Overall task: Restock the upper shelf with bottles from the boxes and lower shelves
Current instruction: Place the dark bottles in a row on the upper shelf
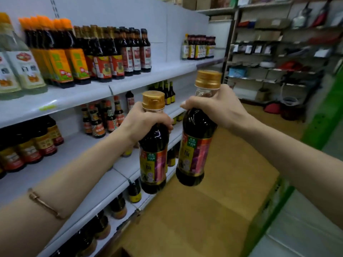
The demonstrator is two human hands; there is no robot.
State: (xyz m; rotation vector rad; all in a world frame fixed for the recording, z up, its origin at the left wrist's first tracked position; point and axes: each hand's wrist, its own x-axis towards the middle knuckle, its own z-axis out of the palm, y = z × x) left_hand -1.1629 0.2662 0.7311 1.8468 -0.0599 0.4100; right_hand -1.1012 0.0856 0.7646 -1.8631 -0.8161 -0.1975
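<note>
Shop shelves, two hands, left hand, right hand, two gold-capped bottles

I am seeing a bare stretch on the upper shelf, lying between the dark bottle row on the left and a small bottle cluster further right. Nothing is standing in that gap. I am holding two bottles below it, and the shelf's front lip is sitting between them and the opening.
</note>
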